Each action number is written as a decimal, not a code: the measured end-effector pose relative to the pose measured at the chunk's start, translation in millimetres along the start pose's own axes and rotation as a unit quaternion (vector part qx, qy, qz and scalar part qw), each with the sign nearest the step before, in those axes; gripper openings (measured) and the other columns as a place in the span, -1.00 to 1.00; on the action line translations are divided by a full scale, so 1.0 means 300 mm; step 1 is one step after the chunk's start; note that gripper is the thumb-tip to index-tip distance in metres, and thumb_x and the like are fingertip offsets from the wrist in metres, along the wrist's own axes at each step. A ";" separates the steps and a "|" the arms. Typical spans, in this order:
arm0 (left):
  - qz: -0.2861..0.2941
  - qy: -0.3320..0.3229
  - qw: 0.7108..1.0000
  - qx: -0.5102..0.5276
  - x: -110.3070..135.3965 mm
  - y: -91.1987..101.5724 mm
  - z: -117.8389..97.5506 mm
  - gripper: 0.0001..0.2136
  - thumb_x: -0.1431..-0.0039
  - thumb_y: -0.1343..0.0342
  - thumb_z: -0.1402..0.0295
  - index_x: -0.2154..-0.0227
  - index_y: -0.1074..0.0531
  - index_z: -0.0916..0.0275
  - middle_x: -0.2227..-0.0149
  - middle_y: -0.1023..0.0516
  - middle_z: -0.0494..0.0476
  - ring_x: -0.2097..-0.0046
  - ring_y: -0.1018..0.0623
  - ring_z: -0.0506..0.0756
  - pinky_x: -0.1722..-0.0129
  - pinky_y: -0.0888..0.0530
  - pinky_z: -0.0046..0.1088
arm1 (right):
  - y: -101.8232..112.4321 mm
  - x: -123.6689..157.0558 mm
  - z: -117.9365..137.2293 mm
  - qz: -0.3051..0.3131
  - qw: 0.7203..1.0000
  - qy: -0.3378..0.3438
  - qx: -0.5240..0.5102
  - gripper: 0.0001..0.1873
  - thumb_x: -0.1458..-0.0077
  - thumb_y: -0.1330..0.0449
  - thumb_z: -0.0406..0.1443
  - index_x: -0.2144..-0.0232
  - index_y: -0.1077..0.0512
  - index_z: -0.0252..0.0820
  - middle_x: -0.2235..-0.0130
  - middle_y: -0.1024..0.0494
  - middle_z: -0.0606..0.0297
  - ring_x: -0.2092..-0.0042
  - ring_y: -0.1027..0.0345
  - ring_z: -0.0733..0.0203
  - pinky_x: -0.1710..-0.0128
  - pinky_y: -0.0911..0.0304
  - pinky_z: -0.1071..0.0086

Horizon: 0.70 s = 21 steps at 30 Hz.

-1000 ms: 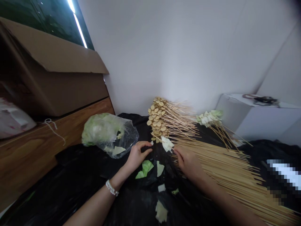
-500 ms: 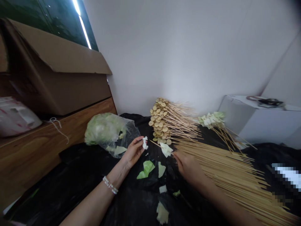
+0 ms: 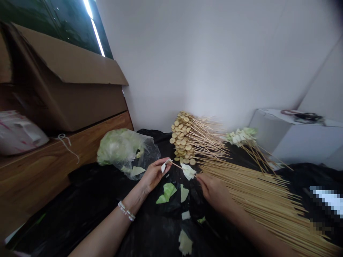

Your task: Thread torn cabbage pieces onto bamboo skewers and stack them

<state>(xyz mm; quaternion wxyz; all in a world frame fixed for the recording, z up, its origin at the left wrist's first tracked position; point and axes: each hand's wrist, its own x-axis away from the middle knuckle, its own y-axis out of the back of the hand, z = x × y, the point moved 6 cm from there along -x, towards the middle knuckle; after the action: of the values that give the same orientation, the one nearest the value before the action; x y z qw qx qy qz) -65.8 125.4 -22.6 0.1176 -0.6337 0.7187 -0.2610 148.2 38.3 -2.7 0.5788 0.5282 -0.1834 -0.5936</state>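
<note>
My left hand (image 3: 155, 174), with a beaded bracelet on its wrist, pinches a small pale cabbage piece (image 3: 165, 166). The tip of a thin wooden skewer (image 3: 176, 164) meets this piece; whether it has pierced through I cannot tell. Closed around the skewer's other end is my right hand (image 3: 214, 189). Another cabbage piece (image 3: 188, 171) is threaded on the skewer close to the right fingers. Below the hands, a green cabbage leaf piece (image 3: 166, 193) and several paler scraps lie on black plastic sheeting (image 3: 150, 228).
A clear bag of cabbage (image 3: 119, 148) sits left of my hands. Behind are stacked skewers with round slices (image 3: 183, 137). Bare skewers (image 3: 257, 192) spread to the right, near finished cabbage skewers (image 3: 242, 136) and a white box (image 3: 281, 132). A cardboard box (image 3: 80, 103) stands left.
My left hand has shifted slightly right, and its cabbage piece now touches the skewer tip, where a gap was before. The right hand has barely moved.
</note>
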 end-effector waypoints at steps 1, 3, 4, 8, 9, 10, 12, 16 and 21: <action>0.011 -0.003 1.000 -0.003 0.004 -0.006 -0.001 -0.71 0.12 -0.18 0.76 0.31 -0.58 0.38 0.28 -0.64 0.22 0.23 -0.61 0.05 0.12 -0.53 -0.51 | -0.001 0.000 -0.002 0.001 1.000 -0.001 -0.001 -0.67 -0.30 0.09 -0.29 0.27 -0.47 -0.15 0.31 -0.54 0.22 0.27 -0.41 0.20 0.25 -0.19 0.40; 0.029 -0.004 0.999 -0.014 0.008 -0.013 0.001 -0.72 0.09 -0.25 0.69 0.26 -0.58 0.35 0.24 -0.63 0.22 0.20 -0.61 0.07 0.12 -0.54 -0.47 | -0.003 -0.001 -0.005 0.004 1.000 -0.003 -0.001 -0.67 -0.30 0.10 -0.29 0.28 -0.47 -0.15 0.32 -0.54 0.23 0.28 -0.40 0.20 0.26 -0.18 0.40; 0.031 -0.001 0.999 -0.021 0.009 -0.011 0.004 -0.74 0.06 -0.28 0.63 0.25 -0.58 0.34 0.22 -0.63 0.22 0.20 -0.61 0.07 0.14 -0.55 -0.47 | -0.004 -0.001 -0.005 0.005 1.000 -0.004 -0.001 -0.67 -0.30 0.10 -0.29 0.29 -0.46 -0.15 0.32 -0.54 0.23 0.29 -0.40 0.20 0.27 -0.18 0.40; 0.006 -0.003 0.999 -0.043 -0.001 0.014 0.009 -0.81 -0.03 -0.30 0.46 0.25 -0.57 0.32 0.23 -0.62 0.21 0.26 -0.60 0.02 0.27 -0.55 -0.55 | -0.003 -0.001 0.001 0.007 1.000 -0.002 -0.005 -0.67 -0.30 0.10 -0.29 0.28 -0.46 -0.16 0.31 -0.53 0.22 0.27 -0.40 0.19 0.25 -0.18 0.39; -0.002 -0.009 0.999 -0.046 -0.004 0.019 0.007 -0.83 -0.04 -0.30 0.45 0.26 -0.57 0.32 0.24 -0.62 0.20 0.28 -0.60 0.00 0.29 -0.55 -0.56 | -0.003 -0.001 0.003 0.008 1.000 -0.001 -0.005 -0.67 -0.31 0.10 -0.30 0.27 -0.46 -0.17 0.30 -0.53 0.22 0.26 -0.40 0.19 0.23 -0.18 0.38; -0.010 -0.017 0.999 -0.048 -0.006 0.024 0.004 -0.85 -0.05 -0.29 0.45 0.27 -0.57 0.32 0.26 -0.62 0.18 0.29 -0.59 -0.01 0.30 -0.54 -0.58 | -0.003 0.000 0.006 0.010 1.000 0.001 -0.005 -0.67 -0.31 0.10 -0.30 0.27 -0.46 -0.17 0.30 -0.53 0.21 0.25 -0.40 0.19 0.22 -0.18 0.38; -0.030 -0.030 0.998 -0.050 -0.008 0.033 -0.003 -0.87 -0.04 -0.29 0.45 0.31 -0.56 0.32 0.29 -0.62 0.16 0.31 -0.59 -0.02 0.32 -0.54 -0.60 | -0.005 0.000 0.008 0.016 1.000 0.001 -0.002 -0.66 -0.31 0.11 -0.31 0.27 -0.46 -0.18 0.30 -0.52 0.21 0.25 -0.40 0.19 0.22 -0.18 0.38; -0.051 -0.046 0.997 -0.042 -0.007 0.038 -0.011 -0.86 0.03 -0.33 0.49 0.35 -0.54 0.32 0.33 -0.61 0.13 0.34 -0.58 -0.02 0.34 -0.53 -0.60 | -0.003 0.001 0.005 0.014 1.000 -0.006 0.008 -0.68 -0.31 0.10 -0.30 0.27 -0.46 -0.16 0.31 -0.53 0.22 0.26 -0.40 0.19 0.24 -0.17 0.40; -0.045 -0.047 0.998 -0.024 -0.010 0.036 -0.006 -0.83 0.11 -0.38 0.50 0.39 -0.55 0.34 0.36 -0.61 0.11 0.37 -0.56 -0.05 0.34 -0.53 -0.62 | 0.000 0.002 0.006 0.017 1.000 -0.010 0.024 -0.68 -0.30 0.09 -0.30 0.28 -0.47 -0.14 0.32 -0.54 0.23 0.28 -0.40 0.22 0.26 -0.17 0.43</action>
<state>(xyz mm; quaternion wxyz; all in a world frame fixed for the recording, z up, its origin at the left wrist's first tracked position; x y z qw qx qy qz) -75.3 129.3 -27.3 0.1237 -0.6795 0.6894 -0.2184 146.9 37.2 -2.2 0.5741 0.5330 -0.2121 -0.5842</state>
